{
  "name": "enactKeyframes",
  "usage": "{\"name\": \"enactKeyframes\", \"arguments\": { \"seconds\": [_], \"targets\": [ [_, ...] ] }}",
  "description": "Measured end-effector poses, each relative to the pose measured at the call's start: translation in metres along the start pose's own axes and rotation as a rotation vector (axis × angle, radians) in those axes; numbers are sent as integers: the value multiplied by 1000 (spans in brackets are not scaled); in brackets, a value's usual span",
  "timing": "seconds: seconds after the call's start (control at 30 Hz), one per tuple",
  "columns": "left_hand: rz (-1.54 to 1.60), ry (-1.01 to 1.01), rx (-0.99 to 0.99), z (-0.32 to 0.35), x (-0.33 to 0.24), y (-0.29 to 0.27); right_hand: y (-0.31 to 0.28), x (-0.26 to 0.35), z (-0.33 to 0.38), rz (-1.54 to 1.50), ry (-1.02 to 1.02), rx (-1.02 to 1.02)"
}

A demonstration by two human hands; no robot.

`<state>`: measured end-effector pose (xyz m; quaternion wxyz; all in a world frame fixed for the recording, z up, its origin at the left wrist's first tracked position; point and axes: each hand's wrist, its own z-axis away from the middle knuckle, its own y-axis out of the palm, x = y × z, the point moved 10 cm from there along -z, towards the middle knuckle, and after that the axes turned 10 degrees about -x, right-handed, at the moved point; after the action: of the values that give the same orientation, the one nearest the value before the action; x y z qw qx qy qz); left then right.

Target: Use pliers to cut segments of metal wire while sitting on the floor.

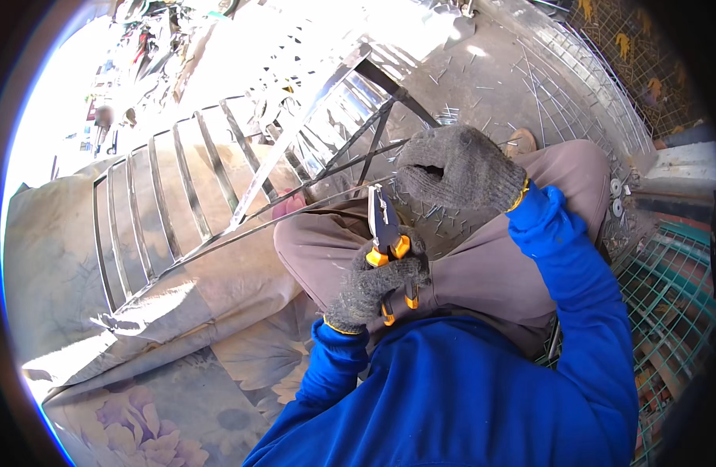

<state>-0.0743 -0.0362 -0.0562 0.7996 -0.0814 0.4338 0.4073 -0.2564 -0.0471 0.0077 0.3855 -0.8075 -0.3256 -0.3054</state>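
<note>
My left hand [381,280], in a grey knit glove with a yellow cuff, is wrapped around a pair of pliers [384,222] with orange and black handles. The pliers' jaws point away from me, over my crossed legs. My right hand [455,167], gloved the same way, is raised ahead and to the right with its fingers curled closed. A dark metal frame [257,189] with several slats and thin rods lies ahead to the left. Rods of the frame reach up to the right glove. Whatever the right fingers hold is hidden by the glove.
Thin nails or cut wires [436,218] are scattered over the concrete floor [494,82]. A green wire mesh [665,272] stands at my right. Patterned cloth [163,397] covers the surface on my left. Strong sunlight washes out the far left background.
</note>
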Motion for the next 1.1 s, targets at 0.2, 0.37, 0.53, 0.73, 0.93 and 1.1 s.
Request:
{"name": "enactKeyframes", "arguments": {
  "seconds": [0.2, 0.37, 0.53, 0.73, 0.93, 1.1],
  "targets": [
    [99, 8, -7, -3, 5, 8, 11, -1, 7, 19, 17, 29],
    [394, -59, 162, 12, 2, 39, 5, 7, 11, -110, 13, -96],
    [488, -142, 296, 25, 2, 60, 11, 9, 12, -164, 12, -9],
    [631, -41, 408, 28, -6, 74, 10, 15, 11, -325, -30, -47],
    [417, -87, 199, 13, 17, 40, 22, -6, 15, -76, 101, 176],
    [164, -23, 65, 2, 19, 11, 13, 8, 12, 53, 18, 113]
  ]
}}
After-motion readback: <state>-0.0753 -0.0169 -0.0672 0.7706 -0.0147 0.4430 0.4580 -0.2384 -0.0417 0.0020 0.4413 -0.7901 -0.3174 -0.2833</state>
